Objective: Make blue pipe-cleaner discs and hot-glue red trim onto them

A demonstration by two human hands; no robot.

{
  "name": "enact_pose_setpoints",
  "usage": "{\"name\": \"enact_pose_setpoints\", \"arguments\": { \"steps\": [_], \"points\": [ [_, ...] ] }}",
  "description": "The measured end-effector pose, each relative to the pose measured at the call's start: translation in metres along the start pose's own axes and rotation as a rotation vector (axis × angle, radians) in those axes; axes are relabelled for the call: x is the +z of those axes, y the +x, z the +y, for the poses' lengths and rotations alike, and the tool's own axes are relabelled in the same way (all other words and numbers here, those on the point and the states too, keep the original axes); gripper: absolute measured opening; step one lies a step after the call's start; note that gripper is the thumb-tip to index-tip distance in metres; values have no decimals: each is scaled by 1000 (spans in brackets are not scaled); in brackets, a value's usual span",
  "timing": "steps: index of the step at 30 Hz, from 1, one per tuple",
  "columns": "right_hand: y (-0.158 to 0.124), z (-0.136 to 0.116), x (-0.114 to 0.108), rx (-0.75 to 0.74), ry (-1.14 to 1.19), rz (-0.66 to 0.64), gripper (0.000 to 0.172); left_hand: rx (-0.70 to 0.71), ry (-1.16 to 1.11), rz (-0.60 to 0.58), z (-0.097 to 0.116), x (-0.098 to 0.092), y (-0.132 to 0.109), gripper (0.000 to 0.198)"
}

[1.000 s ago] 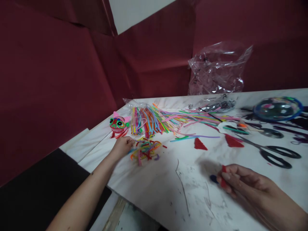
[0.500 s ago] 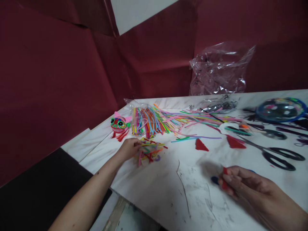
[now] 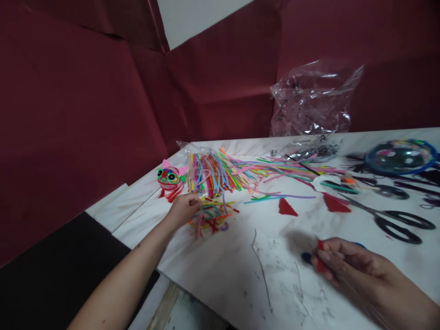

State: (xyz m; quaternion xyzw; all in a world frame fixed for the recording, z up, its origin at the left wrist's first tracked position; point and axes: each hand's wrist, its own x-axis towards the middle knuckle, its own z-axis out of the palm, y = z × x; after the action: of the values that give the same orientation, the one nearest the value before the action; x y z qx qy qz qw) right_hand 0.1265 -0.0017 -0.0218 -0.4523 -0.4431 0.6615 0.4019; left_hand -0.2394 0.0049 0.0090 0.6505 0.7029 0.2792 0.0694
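My left hand (image 3: 184,208) reaches out to a small heap of short coloured pipe-cleaner pieces (image 3: 215,215) on the white table (image 3: 227,270); its fingers are curled and pinch at the heap's left side. My right hand (image 3: 347,266) hovers low at the front right, fingers closed on a small red piece with a dark blue bit (image 3: 314,257) at its tip. A pink and red craft animal head (image 3: 170,178) sits just behind the left hand. A long spread of coloured pipe cleaners (image 3: 240,172), partly in a clear bag, lies beyond the heap.
Two red triangles (image 3: 286,207) lie mid-table. Black scissors (image 3: 395,220) rest at the right, with a clear round lidded container (image 3: 398,156) behind them. A crumpled clear plastic bag (image 3: 312,98) stands against the dark red backdrop. The table's left corner drops to a black surface (image 3: 51,275).
My left hand has moved right into the heap and then drawn back slightly, shifting some pieces. The right hand has barely moved.
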Motion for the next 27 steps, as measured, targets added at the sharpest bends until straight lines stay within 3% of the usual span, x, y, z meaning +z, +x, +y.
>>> {"name": "enact_pose_setpoints", "arguments": {
  "steps": [3,10,14,20,24,27],
  "points": [
    [-1,-3,2,9,-4,-1,33,25,3,-14,1,2,2,16],
    [-1,-2,0,-19,-58,-18,37,-23,25,116,2,-4,2,20],
    [-1,-1,-1,-31,-36,-31,36,-6,38,105,11,-3,0,21],
    [-1,0,-1,-43,-9,-46,32,135,76,-81,46,11,5,21],
    [0,-2,-2,-91,-47,-72,29,293,127,-248,72,34,13,16],
    [0,-4,-2,-137,-73,-80,28,395,191,-304,84,55,17,10]
  ]
}}
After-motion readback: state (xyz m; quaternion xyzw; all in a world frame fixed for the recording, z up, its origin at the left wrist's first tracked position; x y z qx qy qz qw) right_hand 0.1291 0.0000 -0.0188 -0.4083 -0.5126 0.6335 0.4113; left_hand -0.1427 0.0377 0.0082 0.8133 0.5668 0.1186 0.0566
